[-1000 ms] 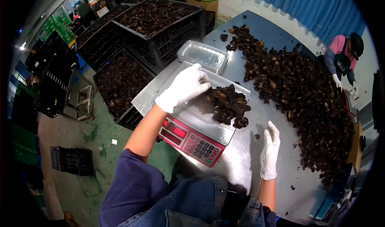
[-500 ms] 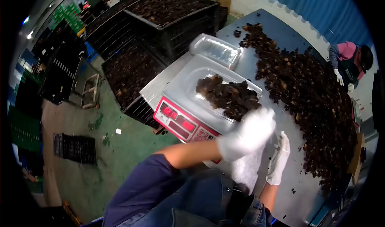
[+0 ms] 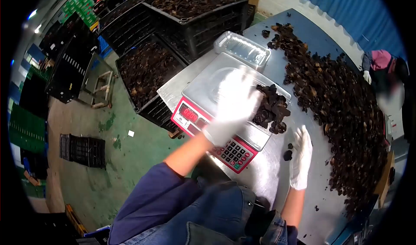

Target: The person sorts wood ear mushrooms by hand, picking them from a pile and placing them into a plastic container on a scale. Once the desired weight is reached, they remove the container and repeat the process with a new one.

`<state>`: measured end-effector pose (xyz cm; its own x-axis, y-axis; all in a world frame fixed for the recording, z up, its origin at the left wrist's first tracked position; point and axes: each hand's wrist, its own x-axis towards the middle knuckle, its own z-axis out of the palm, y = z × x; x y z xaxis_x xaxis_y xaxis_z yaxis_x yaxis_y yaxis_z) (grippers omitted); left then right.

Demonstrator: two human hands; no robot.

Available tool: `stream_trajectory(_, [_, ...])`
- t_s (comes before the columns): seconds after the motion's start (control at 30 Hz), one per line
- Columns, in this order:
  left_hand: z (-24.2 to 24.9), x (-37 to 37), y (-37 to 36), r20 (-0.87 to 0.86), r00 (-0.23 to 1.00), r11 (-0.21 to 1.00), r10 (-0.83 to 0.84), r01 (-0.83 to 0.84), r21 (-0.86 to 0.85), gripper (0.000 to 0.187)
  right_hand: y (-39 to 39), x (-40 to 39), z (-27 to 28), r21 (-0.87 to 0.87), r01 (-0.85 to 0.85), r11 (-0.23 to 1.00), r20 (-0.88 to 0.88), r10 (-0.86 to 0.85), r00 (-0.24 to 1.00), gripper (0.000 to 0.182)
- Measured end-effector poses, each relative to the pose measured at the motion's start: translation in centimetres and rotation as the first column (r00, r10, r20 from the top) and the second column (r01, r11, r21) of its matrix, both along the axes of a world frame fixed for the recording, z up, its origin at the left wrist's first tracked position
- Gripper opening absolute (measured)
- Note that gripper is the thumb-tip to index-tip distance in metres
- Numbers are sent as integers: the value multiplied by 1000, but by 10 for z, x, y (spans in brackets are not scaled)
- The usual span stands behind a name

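A digital scale (image 3: 197, 119) with a red keypad front stands on the steel table (image 3: 264, 175). On it lies a clear tray (image 3: 208, 87) holding a small pile of dark dried mushrooms (image 3: 272, 108). My left hand (image 3: 234, 104), in a white glove and blurred by motion, hovers over the tray just left of that pile, fingers spread. My right hand (image 3: 301, 156), also gloved, rests flat on the table right of the scale, beside two loose mushroom pieces (image 3: 288, 153).
A large heap of dark mushrooms (image 3: 342, 102) covers the table's right side. A stack of clear trays (image 3: 242, 49) sits behind the scale. Black crates (image 3: 190, 11) full of mushrooms stand at the left. A co-worker (image 3: 383, 67) works at the far right.
My left hand swung from the scale's near right corner back over the tray. The pile on the tray now lies more to the right. My right hand stays flat on the table.
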<state>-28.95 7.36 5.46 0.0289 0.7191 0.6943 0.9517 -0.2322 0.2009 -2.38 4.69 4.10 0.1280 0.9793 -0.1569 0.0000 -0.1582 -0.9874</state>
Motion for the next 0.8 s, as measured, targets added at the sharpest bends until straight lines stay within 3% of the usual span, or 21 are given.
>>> stream_trajectory(0.03, [19, -17, 0, 102, 978, 983, 181, -185, 22, 44, 11, -9, 0, -90, -60, 994, -35, 57, 998, 59])
stream_trajectory(0.07, [7, -35, 9, 141, 950, 960, 278, -271, -65, 50, 22, -16, 2, -174, -115, 978, -73, 103, 992, 67])
stream_trajectory(0.13, [-11, -61, 18, 272, 926, 919, 261, -152, -363, 51, 29, -49, 31, -162, -162, 973, -205, 127, 971, 53])
stream_trajectory(0.2, [-11, -55, 13, 336, 927, 938, 167, -44, -343, 49, 33, -70, 48, -267, -102, 958, -459, -34, 888, 53])
stream_trajectory(0.27, [-19, -47, 12, 366, 917, 950, 158, -40, -310, 47, 34, -54, 17, -104, -203, 974, -490, 127, 862, 51])
stream_trajectory(0.33, [-10, -34, 10, 392, 905, 926, 162, -2, -378, 47, 40, -48, 1, -283, -37, 959, -567, -136, 813, 49])
stream_trajectory(0.37, [-7, -24, 7, 396, 909, 926, 133, 28, -377, 47, 33, -32, -7, -215, -100, 972, -603, -51, 796, 48])
stream_trajectory(0.47, [4, 18, -8, 441, 897, 923, 7, 164, -349, 47, 4, 20, -22, -166, -49, 985, -659, -73, 748, 46])
stream_trajectory(0.5, [10, 37, -16, 450, 892, 904, -47, 229, -360, 48, -11, 30, 1, -237, 8, 971, -670, -169, 723, 44])
stream_trajectory(0.6, [-2, 97, -32, 471, 842, 838, -262, 441, -322, 54, -61, 95, -4, -287, 224, 931, -644, -361, 675, 39])
stream_trajectory(0.67, [-11, 139, -41, 565, 726, 691, -393, 638, -339, 56, -108, 153, -38, -260, 343, 903, -663, -425, 616, 43])
stream_trajectory(0.7, [-5, 160, -48, 516, 718, 609, -468, 685, -401, 58, -136, 178, -49, -230, 383, 895, -701, -425, 572, 47])
stream_trajectory(0.73, [-8, 179, -56, 608, 614, 493, -503, 782, -382, 60, -164, 189, -30, -221, 427, 877, -598, -468, 651, 46])
stream_trajectory(0.8, [-9, 216, -68, 540, 539, 439, -646, 841, -315, 64, -205, 204, 3, -316, 654, 688, -559, -691, 458, 43])
